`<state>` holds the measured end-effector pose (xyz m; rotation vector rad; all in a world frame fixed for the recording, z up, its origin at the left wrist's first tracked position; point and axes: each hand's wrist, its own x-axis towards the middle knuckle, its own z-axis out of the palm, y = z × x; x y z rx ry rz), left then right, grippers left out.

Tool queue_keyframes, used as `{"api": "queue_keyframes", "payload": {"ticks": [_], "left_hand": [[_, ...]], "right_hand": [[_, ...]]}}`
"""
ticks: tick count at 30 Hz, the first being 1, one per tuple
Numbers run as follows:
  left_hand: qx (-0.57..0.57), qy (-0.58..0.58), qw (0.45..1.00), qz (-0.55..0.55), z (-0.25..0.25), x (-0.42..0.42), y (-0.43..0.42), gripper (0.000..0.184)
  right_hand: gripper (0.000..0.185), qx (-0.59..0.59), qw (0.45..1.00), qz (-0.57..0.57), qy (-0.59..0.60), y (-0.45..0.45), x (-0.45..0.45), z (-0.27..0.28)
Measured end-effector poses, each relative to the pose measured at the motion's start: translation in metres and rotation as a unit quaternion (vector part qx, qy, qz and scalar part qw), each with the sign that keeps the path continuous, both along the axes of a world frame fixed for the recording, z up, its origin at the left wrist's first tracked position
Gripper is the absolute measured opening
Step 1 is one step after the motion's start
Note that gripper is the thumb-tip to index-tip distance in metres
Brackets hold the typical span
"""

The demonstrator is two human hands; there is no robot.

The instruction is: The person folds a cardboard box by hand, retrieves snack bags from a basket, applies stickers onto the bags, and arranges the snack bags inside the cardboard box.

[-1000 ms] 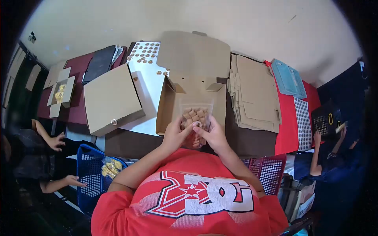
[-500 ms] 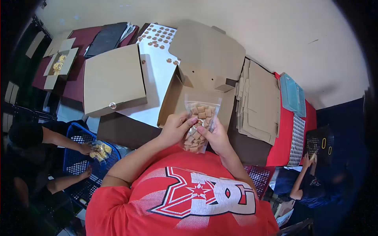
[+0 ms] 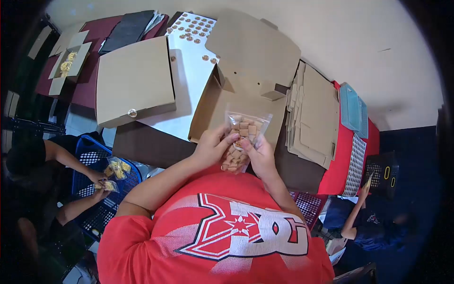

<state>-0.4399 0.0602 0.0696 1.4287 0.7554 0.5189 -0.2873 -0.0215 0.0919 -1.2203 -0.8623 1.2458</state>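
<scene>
A clear zip pouch full of small brown pillow-shaped snacks is held upright, leaning slightly right, in front of my chest. My left hand grips its left side and my right hand its right side. Both thumbs press on a round sticker on the pouch front, partly covering it. Just behind the pouch stands an open cardboard box with its lid raised. I cannot see inside its near part, which the pouch and my hands hide.
A closed carton sits left on a white sticker sheet. Flattened cartons are stacked right, near a teal basket. Left, a co-worker's hands hold a packet over a blue basket. Another person works by a black basket.
The pouch has tipped a little to the right, and my thumbs lie closer together over the sticker. The left co-worker's hands have come together on a packet. The view has shifted slightly.
</scene>
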Motion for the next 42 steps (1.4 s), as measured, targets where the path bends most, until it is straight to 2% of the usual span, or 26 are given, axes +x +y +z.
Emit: {"api": "queue_keyframes", "payload": {"ticks": [2,4,8,9,11,13,15,18,20,23,26,28,30,31,32,34,35,36,38,42], "left_hand": [[0.016,-0.044,0.999,0.018,-0.01,0.002,-0.003,0.026],[0.031,-0.165,0.982,0.085,-0.009,0.007,-0.005,0.022],[0.008,-0.134,0.991,0.01,-0.005,-0.001,0.005,0.027],[0.007,-0.088,0.996,-0.026,-0.006,-0.002,0.011,0.03],[0.018,-0.085,0.996,-0.007,-0.003,-0.001,0.005,0.031],[0.029,-0.082,0.996,0.009,0.0,-0.003,-0.002,0.032],[0.096,-0.019,0.995,-0.003,-0.006,-0.004,-0.007,0.035],[0.087,-0.059,0.994,-0.013,-0.022,-0.001,-0.008,0.04],[0.046,-0.024,0.997,-0.05,-0.029,-0.003,-0.007,0.038],[-0.097,-0.158,0.982,-0.041,-0.009,-0.006,-0.007,0.034],[-0.121,-0.219,0.967,-0.041,-0.013,-0.003,-0.005,0.034],[-0.134,-0.183,0.971,-0.078,-0.013,-0.008,0.001,0.038],[-0.081,-0.104,0.988,-0.076,-0.008,-0.008,0.003,0.04],[-0.12,-0.14,0.982,-0.042,-0.004,-0.005,-0.003,0.04],[-0.12,-0.138,0.982,-0.044,-0.002,-0.001,-0.009,0.04],[-0.016,-0.103,0.994,0.025,0.003,0.005,-0.019,0.039],[-0.032,-0.03,0.999,0.026,0.008,0.005,-0.018,0.036],[-0.031,-0.03,0.999,0.023,0.001,0.006,-0.019,0.036],[0.05,-0.015,0.997,0.05,-0.02,0.009,-0.019,0.031],[0.017,-0.017,0.998,0.058,-0.023,0.007,-0.02,0.025]], "right_hand": [[0.044,-0.014,0.999,0.03,0.007,-0.005,0.007,-0.003],[0.045,-0.007,0.996,0.072,0.049,-0.007,0.013,-0.007],[0.045,-0.017,0.994,0.065,0.089,-0.011,0.011,-0.003],[0.044,-0.04,0.991,0.053,0.117,-0.012,0.011,-0.003],[0.044,-0.063,0.987,0.039,0.145,-0.011,0.01,-0.003],[0.044,-0.064,0.995,0.01,0.071,-0.007,0.004,-0.004],[0.042,-0.072,0.997,0.019,0.032,-0.004,0.006,-0.004],[0.04,-0.053,0.998,0.023,-0.025,-0.002,0.005,-0.007],[0.041,-0.039,0.999,0.017,0.004,-0.004,0.003,-0.006],[0.042,-0.042,0.998,0.054,-0.013,-0.009,0.011,-0.013],[0.039,-0.04,0.995,0.093,0.026,-0.013,0.016,-0.007],[0.038,-0.04,0.992,0.109,0.058,-0.016,0.016,-0.006],[0.037,-0.089,0.987,0.074,0.114,-0.019,0.014,-0.009],[0.037,-0.089,0.987,0.073,0.115,-0.019,0.011,-0.013],[0.038,-0.086,0.993,0.033,0.078,-0.019,0.007,-0.019],[0.038,-0.08,0.996,-0.011,0.043,-0.017,0.0,-0.025],[0.039,-0.058,0.998,-0.026,0.02,-0.015,-0.002,-0.025],[0.04,-0.036,0.999,-0.04,-0.004,-0.014,-0.004,-0.026],[0.04,-0.002,0.998,-0.053,-0.039,-0.013,-0.005,-0.035],[0.042,0.028,0.997,-0.066,-0.021,-0.015,-0.009,-0.045]]}}
